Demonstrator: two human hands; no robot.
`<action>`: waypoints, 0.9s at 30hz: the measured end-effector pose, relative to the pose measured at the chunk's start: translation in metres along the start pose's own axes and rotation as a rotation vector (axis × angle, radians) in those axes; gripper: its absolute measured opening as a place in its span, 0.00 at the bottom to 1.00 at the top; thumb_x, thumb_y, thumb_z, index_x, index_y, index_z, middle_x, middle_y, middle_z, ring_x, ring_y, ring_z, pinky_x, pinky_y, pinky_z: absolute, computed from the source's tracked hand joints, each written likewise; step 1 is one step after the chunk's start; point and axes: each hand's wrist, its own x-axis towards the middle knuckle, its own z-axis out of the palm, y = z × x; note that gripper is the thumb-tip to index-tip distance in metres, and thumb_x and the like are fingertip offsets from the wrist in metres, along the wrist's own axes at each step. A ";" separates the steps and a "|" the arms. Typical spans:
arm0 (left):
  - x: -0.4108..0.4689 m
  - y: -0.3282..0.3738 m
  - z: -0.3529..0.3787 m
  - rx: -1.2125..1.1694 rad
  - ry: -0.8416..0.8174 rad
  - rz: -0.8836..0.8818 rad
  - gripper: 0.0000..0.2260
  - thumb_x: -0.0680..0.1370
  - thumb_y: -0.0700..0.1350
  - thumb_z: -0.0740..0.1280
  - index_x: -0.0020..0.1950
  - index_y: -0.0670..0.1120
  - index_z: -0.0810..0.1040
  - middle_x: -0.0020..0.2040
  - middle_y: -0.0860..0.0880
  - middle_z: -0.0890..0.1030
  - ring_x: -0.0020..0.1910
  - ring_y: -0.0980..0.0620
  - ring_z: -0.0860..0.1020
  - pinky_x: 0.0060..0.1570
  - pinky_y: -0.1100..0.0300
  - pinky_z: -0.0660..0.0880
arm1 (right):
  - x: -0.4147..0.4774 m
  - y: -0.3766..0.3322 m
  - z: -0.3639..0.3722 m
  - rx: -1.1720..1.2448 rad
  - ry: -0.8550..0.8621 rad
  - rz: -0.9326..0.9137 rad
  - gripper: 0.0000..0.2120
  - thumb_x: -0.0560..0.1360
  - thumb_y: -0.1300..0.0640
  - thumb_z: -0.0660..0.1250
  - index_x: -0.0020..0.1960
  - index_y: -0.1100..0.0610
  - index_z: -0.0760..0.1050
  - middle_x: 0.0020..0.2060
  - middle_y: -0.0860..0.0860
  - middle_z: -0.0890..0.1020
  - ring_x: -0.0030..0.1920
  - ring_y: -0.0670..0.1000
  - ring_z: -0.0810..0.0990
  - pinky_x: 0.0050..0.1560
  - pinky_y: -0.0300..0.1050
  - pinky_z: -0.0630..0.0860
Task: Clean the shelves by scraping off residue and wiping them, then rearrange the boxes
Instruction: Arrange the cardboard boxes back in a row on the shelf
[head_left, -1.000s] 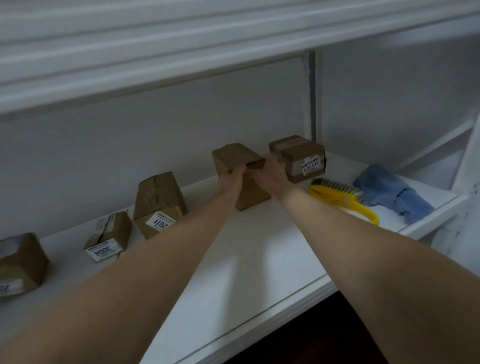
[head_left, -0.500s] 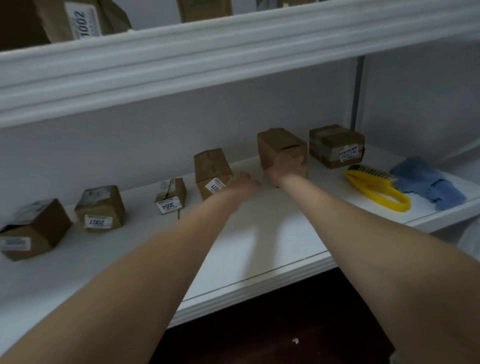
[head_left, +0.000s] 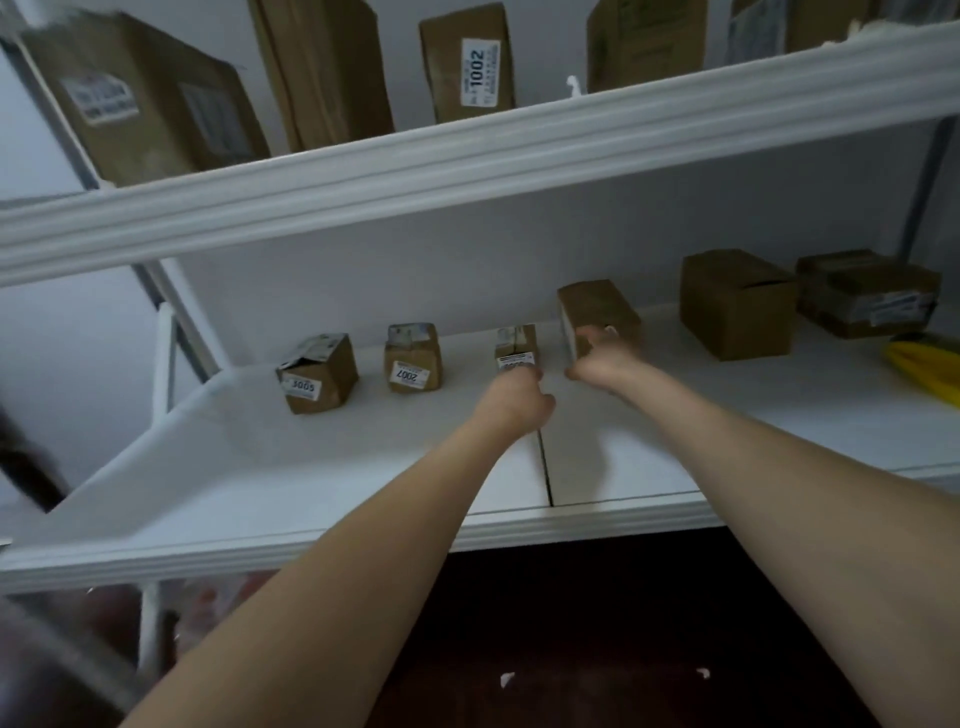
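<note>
Several brown cardboard boxes stand in a row on the white lower shelf. My right hand grips the front of a tilted brown box near the middle of the row. My left hand is at the front of a small labelled box, with its fingers over the label's lower edge; whether it holds the box is hidden. To the left stand the box marked 2007 and the box marked 3005. A larger plain box and a taped box stand to the right.
A yellow brush lies at the shelf's right end, cut by the frame edge. The upper shelf carries several taller boxes, one marked 1002. A white upright post stands at the left. Dark floor lies below.
The view has swung left and up. My right hand left the larger plain box and now holds the box to its left. My left hand moved on to the small labelled box.
</note>
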 end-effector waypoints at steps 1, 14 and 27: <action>-0.004 -0.007 -0.006 -0.005 0.015 -0.006 0.20 0.78 0.42 0.61 0.70 0.41 0.68 0.69 0.40 0.70 0.69 0.43 0.68 0.64 0.57 0.66 | -0.005 -0.009 0.005 -0.011 0.004 -0.034 0.28 0.75 0.56 0.67 0.74 0.54 0.63 0.69 0.57 0.70 0.67 0.57 0.71 0.62 0.43 0.70; -0.023 -0.002 -0.025 -0.033 0.065 0.071 0.16 0.77 0.40 0.61 0.65 0.41 0.74 0.64 0.41 0.76 0.63 0.42 0.73 0.56 0.59 0.69 | -0.048 -0.031 -0.005 0.013 -0.019 -0.096 0.18 0.76 0.57 0.64 0.65 0.55 0.75 0.44 0.51 0.76 0.48 0.53 0.74 0.34 0.38 0.67; -0.022 0.138 0.029 -0.020 -0.100 0.272 0.17 0.77 0.40 0.61 0.66 0.40 0.74 0.66 0.41 0.75 0.65 0.44 0.73 0.61 0.57 0.69 | -0.061 0.079 -0.109 0.079 0.144 0.182 0.20 0.75 0.57 0.65 0.65 0.60 0.74 0.64 0.59 0.75 0.64 0.59 0.73 0.58 0.50 0.76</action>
